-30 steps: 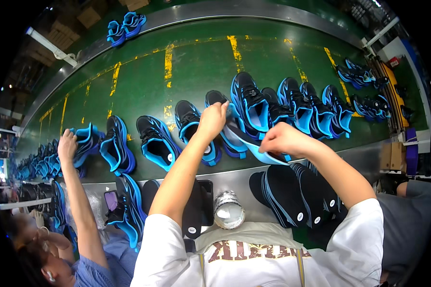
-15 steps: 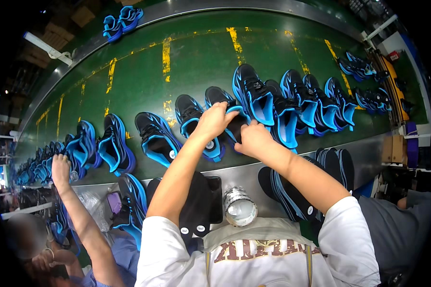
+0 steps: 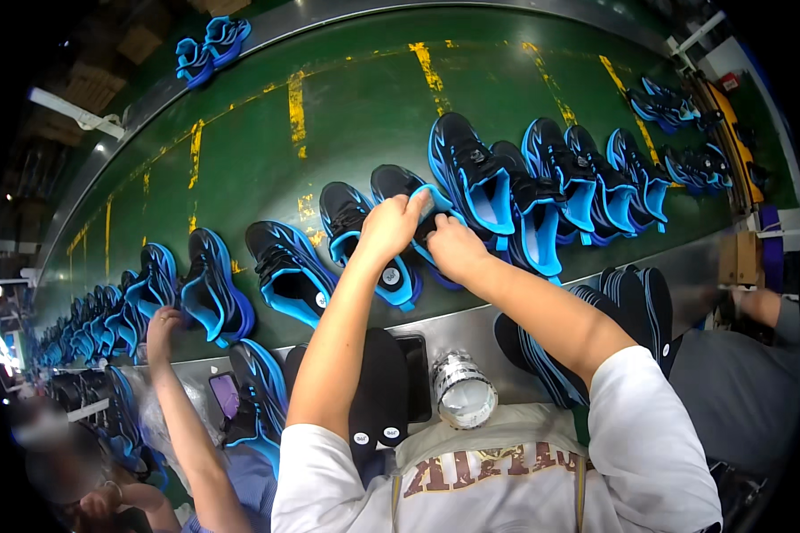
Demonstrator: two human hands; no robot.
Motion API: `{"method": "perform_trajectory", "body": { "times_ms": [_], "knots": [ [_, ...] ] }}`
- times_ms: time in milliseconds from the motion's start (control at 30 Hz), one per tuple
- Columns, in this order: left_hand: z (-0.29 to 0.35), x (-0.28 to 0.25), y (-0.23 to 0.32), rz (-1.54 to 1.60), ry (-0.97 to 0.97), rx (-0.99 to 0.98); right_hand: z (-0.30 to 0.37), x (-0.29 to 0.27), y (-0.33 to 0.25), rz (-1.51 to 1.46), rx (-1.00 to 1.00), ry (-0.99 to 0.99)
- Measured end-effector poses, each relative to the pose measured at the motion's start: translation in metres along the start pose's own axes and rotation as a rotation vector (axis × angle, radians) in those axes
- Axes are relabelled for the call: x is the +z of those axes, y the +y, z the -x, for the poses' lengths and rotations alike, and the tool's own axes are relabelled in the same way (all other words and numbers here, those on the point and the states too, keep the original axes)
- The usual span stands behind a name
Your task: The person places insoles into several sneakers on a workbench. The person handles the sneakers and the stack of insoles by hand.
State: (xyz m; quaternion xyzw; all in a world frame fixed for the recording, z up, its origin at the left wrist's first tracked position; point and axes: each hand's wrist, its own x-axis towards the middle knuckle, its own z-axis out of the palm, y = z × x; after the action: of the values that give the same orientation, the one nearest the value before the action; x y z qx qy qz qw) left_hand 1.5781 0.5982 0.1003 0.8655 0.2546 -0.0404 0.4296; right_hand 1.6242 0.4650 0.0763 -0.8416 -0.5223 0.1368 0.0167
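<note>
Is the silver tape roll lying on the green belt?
No, the silver tape roll lies on the metal ledge, below the green belt.

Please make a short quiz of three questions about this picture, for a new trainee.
1. True or false: both of the person's hands are on one black and blue shoe on the green conveyor belt.
2. What lies on the metal ledge between the person's forearms? A) tape roll B) hammer C) brush
3. Fill in: the co-worker's hand reaches to a shoe on the person's ____ side.

Key: 1 true; 2 A, the tape roll; 3 left. Left hand, right hand.
</note>
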Motion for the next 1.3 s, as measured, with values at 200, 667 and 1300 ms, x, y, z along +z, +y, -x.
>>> {"method": "perform_trajectory", "body": {
  "times_ms": [200,667,1300],
  "knots": [
    [0.004,0.014,0.007,0.002,0.058,-0.032,0.013,-0.023,0.012,-0.091,-0.040,0.096],
    [0.020,0.064,0.014,-0.091,0.375,0.010,0.074,-0.073,0.017,-0.136,0.166,-0.210],
    [-0.012,0.054,0.026,-0.287,0.637,0.104,0.027,-0.044,0.009,0.148,0.073,-0.008]
  ]
}}
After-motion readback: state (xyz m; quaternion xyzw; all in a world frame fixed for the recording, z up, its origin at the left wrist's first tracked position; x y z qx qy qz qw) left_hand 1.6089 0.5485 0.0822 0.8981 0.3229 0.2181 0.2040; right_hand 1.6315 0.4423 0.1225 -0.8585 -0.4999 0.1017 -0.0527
